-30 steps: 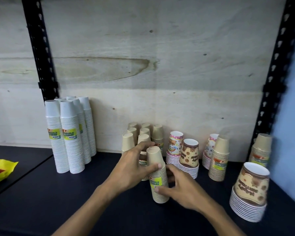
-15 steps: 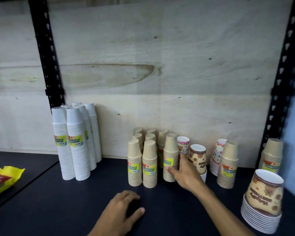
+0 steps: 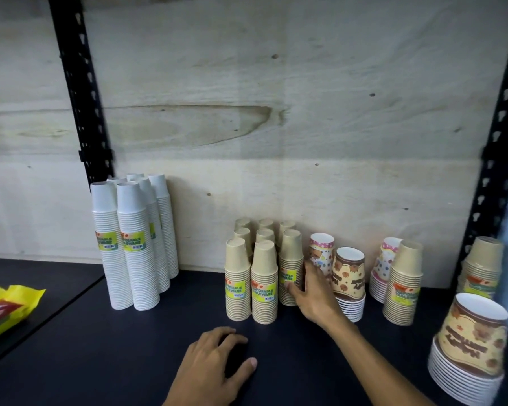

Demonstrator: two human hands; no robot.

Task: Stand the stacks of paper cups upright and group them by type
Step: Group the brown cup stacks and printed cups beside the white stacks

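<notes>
Several tan cup stacks (image 3: 250,276) with yellow labels stand upright in a tight group mid-shelf. My right hand (image 3: 313,291) grips the group's rightmost front tan stack (image 3: 291,259), thumb on its label and fingers round its right side. My left hand (image 3: 214,364) rests on the dark shelf (image 3: 165,341) in front, fingers loose and holding nothing. Tall white cup stacks (image 3: 129,247) stand grouped at the left. Right of my hand are a pink-dotted stack (image 3: 321,250) and a brown-patterned stack (image 3: 349,273). Further right come another pink-dotted stack (image 3: 386,262), a tan stack (image 3: 403,282) and a far tan stack (image 3: 481,268).
A large brown-patterned stack (image 3: 472,347) leans at the near right edge. A yellow packet (image 3: 9,303) lies on the lower shelf at far left. Black slotted uprights (image 3: 82,98) frame the bay, with a plywood back wall (image 3: 276,127) behind the cups.
A second ago both hands held a tan stack in front of the group. It now stands at the group's right side under my right hand, and my left hand has dropped to the shelf.
</notes>
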